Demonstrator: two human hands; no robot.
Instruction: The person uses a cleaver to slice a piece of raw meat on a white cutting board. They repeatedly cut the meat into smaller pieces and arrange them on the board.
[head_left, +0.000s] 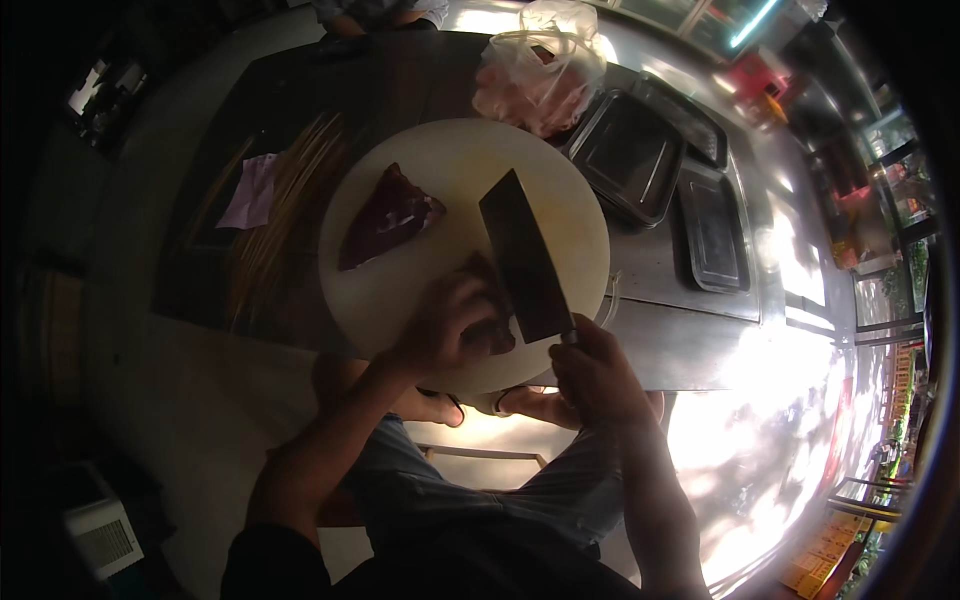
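Note:
A round white cutting board (465, 161) lies on the table before me. My right hand (596, 367) grips the handle of a cleaver (525, 255), whose broad dark blade points away from me over the board's right half. Over the board's front part, my left hand (457, 307) rests on a dark piece of meat (491, 336), its fingers bent and partly in shadow. That piece lies just left of the blade and is partly covered by the hand. Farther back on the left of the board sits a larger dark red slab of meat (390, 217), apart from both hands.
Left of the board lie several thin wooden skewers (289, 202) and a pinkish paper slip (253, 191). Behind it stands a clear plastic bag of pale pink meat (536, 82). Dark metal trays (630, 157) lie at the back right. Across the table is another person (382, 15).

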